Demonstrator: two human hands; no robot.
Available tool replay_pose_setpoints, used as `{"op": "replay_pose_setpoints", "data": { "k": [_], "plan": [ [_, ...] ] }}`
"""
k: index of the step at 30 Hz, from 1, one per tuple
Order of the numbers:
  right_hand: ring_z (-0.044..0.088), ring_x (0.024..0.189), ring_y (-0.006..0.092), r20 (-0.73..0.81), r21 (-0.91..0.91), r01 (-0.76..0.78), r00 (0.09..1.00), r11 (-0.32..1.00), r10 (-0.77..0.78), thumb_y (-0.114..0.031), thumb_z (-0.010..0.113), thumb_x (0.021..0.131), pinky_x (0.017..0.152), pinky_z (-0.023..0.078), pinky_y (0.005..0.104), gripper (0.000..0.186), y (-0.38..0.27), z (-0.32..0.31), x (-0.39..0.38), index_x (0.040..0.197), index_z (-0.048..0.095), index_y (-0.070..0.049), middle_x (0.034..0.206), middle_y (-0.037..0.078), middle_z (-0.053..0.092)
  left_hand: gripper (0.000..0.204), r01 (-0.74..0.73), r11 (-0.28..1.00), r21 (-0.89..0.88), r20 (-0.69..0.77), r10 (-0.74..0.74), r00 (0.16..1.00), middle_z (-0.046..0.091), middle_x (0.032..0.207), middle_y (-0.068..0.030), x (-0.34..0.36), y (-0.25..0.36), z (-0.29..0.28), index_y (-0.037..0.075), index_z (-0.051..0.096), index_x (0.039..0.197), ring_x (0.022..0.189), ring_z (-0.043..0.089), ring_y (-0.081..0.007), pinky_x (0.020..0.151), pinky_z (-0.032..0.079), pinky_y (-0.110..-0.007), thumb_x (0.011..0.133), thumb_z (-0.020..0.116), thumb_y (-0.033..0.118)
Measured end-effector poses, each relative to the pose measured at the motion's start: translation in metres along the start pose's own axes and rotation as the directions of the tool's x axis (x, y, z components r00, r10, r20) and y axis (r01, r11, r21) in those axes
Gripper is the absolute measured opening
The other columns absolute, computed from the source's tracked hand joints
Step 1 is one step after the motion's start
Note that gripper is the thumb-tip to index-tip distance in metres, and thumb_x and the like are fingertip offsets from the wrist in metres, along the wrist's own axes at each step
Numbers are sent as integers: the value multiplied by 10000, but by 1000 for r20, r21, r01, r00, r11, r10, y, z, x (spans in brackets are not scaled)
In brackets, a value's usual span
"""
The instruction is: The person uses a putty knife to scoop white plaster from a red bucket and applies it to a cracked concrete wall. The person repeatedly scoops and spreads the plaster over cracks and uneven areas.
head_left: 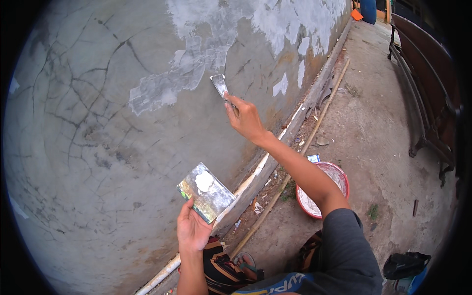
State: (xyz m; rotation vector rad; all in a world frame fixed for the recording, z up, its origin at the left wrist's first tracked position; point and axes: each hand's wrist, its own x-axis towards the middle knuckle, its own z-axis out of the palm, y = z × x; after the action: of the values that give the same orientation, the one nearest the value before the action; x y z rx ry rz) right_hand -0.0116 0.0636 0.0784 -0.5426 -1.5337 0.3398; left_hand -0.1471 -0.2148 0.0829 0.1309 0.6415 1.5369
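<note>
My right hand (244, 117) is closed round the handle of a putty knife (219, 85). Its blade is at the grey wall (162, 132), just below a patch of pale filler (167, 84); whether it touches the wall I cannot tell. Lower down, my left hand (193, 230) grips a flat rectangular board (209, 199) by its near edge. A lump of white putty (204, 182) rests on the board's smeared surface. Dark branching cracks run over the wall to the left, and more whitish filler covers its upper part.
Beneath my right arm stands a red-rimmed bucket (347, 184) smeared with white inside. A long pole (314, 132) lies along the wall's foot. A dark wooden bench (425, 83) stands at right. A black bag (405, 265) lies lower right, and a blue barrel (368, 11) is far off.
</note>
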Motion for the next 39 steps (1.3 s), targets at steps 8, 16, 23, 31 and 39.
{"op": "replay_pose_setpoints", "data": {
  "k": [8, 16, 23, 31, 39],
  "plan": [
    [536, 505, 256, -96, -1, -116, 989, 993, 116, -59, 607, 893, 523, 418, 360, 255, 2, -3, 42, 1124, 647, 40, 617, 194, 563, 417, -2, 1000, 4, -14, 2, 1000, 590, 1294, -174, 0, -1, -1, -25, 477, 1308, 1219, 557, -292, 1088, 386, -454, 1023, 365, 258],
    [410, 480, 114, 46, 32, -128, 991, 991, 126, -75, 620, 903, 479, 349, 289, 255, 8, -30, 15, 1143, 650, 4, 593, 124, 536, 408, -13, 1000, 5, -24, 13, 1000, 591, 1296, -162, -2, 0, -2, -11, 472, 1318, 1210, 564, -286, 1083, 391, -457, 1021, 371, 250],
    [445, 498, 151, 9, -69, 109, 994, 992, -108, -64, 622, 914, 500, 381, 281, 274, 42, -17, 49, 1182, 618, -9, 710, 117, 617, 398, -13, 1000, 16, -47, 14, 999, 602, 1277, -165, -1, 0, -4, -13, 484, 1302, 1196, 574, -293, 1078, 394, -467, 1011, 393, 244],
    [593, 623, 270, 170, -216, 200, 972, 956, -164, -50, 600, 905, 560, 469, 369, 313, 95, -52, -1, 1215, 620, -86, 874, 117, 651, 403, -37, 999, 26, -52, 38, 998, 602, 1273, -165, -3, -1, -3, -5, 468, 1315, 1185, 581, -299, 1054, 417, -478, 1020, 359, 246],
    [579, 600, 250, 284, -343, 353, 922, 871, -262, -40, 598, 893, 522, 446, 358, 345, 32, -79, 91, 1218, 640, -148, 780, 81, 614, 414, 8, 1000, 21, -27, -7, 1000, 592, 1290, -169, 1, 0, -1, -10, 460, 1326, 1202, 572, -301, 1057, 415, -480, 1026, 344, 251]
  ]
}}
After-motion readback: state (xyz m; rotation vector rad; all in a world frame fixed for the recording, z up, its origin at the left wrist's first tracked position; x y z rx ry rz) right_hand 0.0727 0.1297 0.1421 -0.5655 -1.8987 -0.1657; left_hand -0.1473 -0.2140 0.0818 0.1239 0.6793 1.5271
